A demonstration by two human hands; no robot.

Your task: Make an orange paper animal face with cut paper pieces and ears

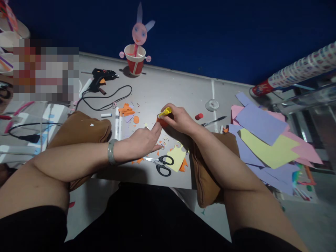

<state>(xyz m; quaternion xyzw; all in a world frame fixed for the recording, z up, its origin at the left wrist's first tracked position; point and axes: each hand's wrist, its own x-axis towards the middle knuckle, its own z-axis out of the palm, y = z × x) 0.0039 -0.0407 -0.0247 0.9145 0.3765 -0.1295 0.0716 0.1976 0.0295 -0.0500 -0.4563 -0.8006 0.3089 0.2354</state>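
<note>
Between thumb and fingers, my right hand [180,119] grips a bright yellow tube [166,112] that looks like rolled paper. Just under it is an orange-red piece [162,122], partly hidden by the fingers. My left hand [144,140] reaches in from the left, its fingertips at the orange-red piece and its thumb apart below. Black-handled scissors [163,165] lie in front of the hands, beside a cut yellow paper [176,156]. Orange scraps [126,109] and an orange paper disc [136,119] lie behind my left hand.
Brown cushions [81,129] flank the work spot. A glue gun [101,78] with its cord lies back left. A red cup with a paper rabbit [136,61] stands behind. White markers [118,124], a black pen [214,121], a tape roll [212,105] and coloured paper [262,122] surround me.
</note>
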